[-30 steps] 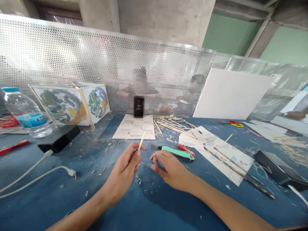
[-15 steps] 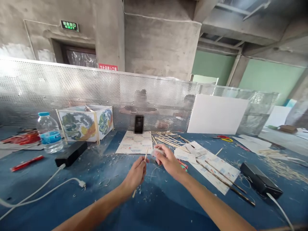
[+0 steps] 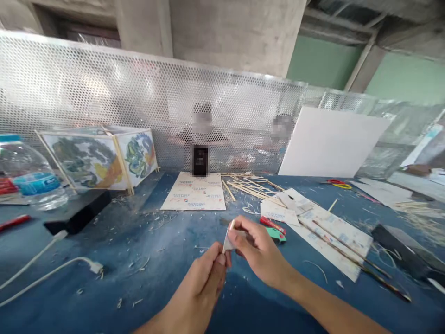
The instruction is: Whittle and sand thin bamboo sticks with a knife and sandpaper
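Note:
My left hand (image 3: 205, 280) is closed in a pinch on the lower part of a thin wooden stick (image 3: 232, 224). Its upper end shows above the fingers of my right hand (image 3: 262, 253). Those fingers press a small folded piece of sandpaper (image 3: 228, 244), pale side out, round the stick. Both hands are close together above the blue table, fingertips almost meeting. Just right of my right hand lie a green utility knife (image 3: 277, 235) and a red tube-like item (image 3: 273, 225). A printed sandpaper sheet (image 3: 194, 192) is spread flat beyond the hands.
Wooden sticks (image 3: 248, 185) are heaped at the back. Printed sheets with dark sticks (image 3: 330, 232) lie right, near a black power block (image 3: 410, 255). Left are a painted lantern box (image 3: 86, 160), a water bottle (image 3: 38, 178) and a white cable (image 3: 66, 262). A perforated screen (image 3: 239, 106) closes the back.
The view has tilted down and come closer. My right hand has brought the sandpaper from beside the stick onto it, and the two hands are now nearer each other.

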`<act>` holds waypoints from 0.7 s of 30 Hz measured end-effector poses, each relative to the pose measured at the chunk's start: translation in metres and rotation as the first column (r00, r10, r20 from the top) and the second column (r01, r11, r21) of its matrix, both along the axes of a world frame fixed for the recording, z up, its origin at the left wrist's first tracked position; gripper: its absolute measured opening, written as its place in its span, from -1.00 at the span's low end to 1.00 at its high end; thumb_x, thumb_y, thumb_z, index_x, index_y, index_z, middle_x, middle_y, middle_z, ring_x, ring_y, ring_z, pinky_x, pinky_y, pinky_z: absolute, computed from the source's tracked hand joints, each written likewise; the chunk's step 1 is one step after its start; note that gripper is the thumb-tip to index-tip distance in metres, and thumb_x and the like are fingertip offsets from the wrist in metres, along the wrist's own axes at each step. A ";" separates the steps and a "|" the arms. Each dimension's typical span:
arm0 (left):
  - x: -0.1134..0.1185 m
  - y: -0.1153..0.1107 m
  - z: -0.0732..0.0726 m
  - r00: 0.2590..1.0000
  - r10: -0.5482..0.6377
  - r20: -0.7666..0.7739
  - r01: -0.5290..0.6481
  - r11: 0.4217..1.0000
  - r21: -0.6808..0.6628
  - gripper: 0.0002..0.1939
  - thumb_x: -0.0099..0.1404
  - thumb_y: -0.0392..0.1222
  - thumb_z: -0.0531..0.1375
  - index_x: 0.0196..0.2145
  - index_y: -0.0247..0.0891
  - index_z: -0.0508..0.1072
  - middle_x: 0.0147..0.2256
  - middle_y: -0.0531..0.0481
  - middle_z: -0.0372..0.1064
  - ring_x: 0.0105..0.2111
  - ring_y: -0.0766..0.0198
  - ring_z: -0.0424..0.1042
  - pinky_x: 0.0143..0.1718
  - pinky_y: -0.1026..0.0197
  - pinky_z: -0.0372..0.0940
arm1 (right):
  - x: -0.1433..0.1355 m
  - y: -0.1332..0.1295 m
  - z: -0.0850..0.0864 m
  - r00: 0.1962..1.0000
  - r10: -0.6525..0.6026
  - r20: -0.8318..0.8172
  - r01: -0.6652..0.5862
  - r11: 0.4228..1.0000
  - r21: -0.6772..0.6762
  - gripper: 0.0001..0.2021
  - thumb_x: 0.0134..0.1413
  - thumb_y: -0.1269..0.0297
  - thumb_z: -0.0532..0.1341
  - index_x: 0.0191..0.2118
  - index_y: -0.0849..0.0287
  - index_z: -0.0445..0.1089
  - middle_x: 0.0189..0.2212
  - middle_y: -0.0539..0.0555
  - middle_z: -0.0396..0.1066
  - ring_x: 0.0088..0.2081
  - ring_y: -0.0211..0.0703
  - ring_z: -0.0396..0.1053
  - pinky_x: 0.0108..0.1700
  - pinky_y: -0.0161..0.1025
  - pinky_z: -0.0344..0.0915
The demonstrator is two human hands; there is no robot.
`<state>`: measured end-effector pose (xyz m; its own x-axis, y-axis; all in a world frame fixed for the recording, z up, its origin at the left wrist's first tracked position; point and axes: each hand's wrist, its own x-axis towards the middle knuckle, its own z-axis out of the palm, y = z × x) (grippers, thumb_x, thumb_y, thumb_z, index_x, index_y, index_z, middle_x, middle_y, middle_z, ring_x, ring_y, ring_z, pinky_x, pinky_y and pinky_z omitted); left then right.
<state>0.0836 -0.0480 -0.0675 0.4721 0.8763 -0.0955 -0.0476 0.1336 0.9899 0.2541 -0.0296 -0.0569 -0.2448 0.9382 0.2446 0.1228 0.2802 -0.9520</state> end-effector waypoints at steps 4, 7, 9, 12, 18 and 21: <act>0.002 -0.002 -0.002 0.998 0.011 -0.055 -0.007 0.998 0.065 -0.53 0.33 0.34 0.07 -0.40 -0.12 0.30 -0.57 0.12 0.01 -0.56 0.28 0.01 -0.56 0.24 0.05 | 0.004 -0.002 -0.005 0.988 -0.014 0.152 0.015 1.000 -0.009 -0.66 0.32 0.08 0.17 -0.45 0.14 0.25 -0.61 -0.11 0.24 -0.59 -0.34 0.10 -0.53 -0.32 -0.02; 0.002 0.000 -0.002 0.997 0.034 -0.065 -0.030 0.998 0.060 -0.54 0.35 0.32 0.06 -0.40 -0.13 0.32 -0.60 0.12 0.01 -0.58 0.29 0.02 -0.57 0.26 0.08 | 0.010 0.004 -0.008 0.973 -0.174 0.155 0.165 0.984 0.072 -0.61 0.34 0.04 0.14 -0.49 0.14 0.23 -0.61 -0.10 0.20 -0.57 -0.33 0.13 -0.51 -0.32 0.04; 0.001 0.003 -0.003 0.997 0.022 -0.077 -0.018 0.998 0.054 -0.55 0.35 0.31 0.06 -0.40 -0.13 0.34 -0.62 0.13 -0.02 -0.60 0.30 0.01 -0.59 0.26 0.08 | 0.012 0.008 -0.009 0.961 -0.251 0.115 0.239 0.965 0.111 -0.60 0.36 0.02 0.09 -0.48 0.13 0.24 -0.60 -0.09 0.21 -0.55 -0.32 0.17 -0.49 -0.32 0.09; 0.001 0.006 -0.003 0.995 0.008 -0.096 0.000 0.997 0.083 -0.57 0.33 0.29 0.10 -0.42 -0.12 0.35 -0.62 0.11 0.04 -0.60 0.29 0.04 -0.58 0.24 0.10 | 0.011 0.008 -0.010 0.967 -0.164 0.193 0.146 0.984 0.105 -0.61 0.35 0.04 0.12 -0.49 0.12 0.25 -0.62 -0.10 0.21 -0.58 -0.32 0.15 -0.52 -0.31 0.06; 0.006 -0.001 -0.006 0.985 0.130 -0.114 -0.115 0.985 0.129 -0.58 0.38 0.24 0.05 -0.41 -0.12 0.35 -0.60 0.10 0.04 -0.58 0.28 0.04 -0.56 0.24 0.09 | 0.009 0.003 -0.007 0.936 -0.303 0.178 0.273 0.946 0.173 -0.57 0.36 0.02 0.09 -0.51 0.11 0.24 -0.64 -0.08 0.22 -0.60 -0.32 0.16 -0.53 -0.30 0.08; 0.005 -0.002 -0.008 0.979 0.118 -0.168 -0.095 0.985 0.141 -0.59 0.40 0.23 0.03 -0.38 -0.14 0.35 -0.58 0.11 0.04 -0.59 0.31 0.01 -0.58 0.25 0.04 | 0.009 0.002 -0.006 0.944 -0.216 0.251 0.175 0.969 0.176 -0.58 0.35 0.03 0.11 -0.52 0.12 0.25 -0.66 -0.10 0.18 -0.63 -0.34 0.10 -0.56 -0.30 0.03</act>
<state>0.0889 -0.0503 -0.0758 0.3615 0.9311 -0.0493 0.1216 0.0053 0.9926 0.2633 -0.0279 -0.0634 -0.1355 0.9319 0.3364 0.4328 0.3611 -0.8260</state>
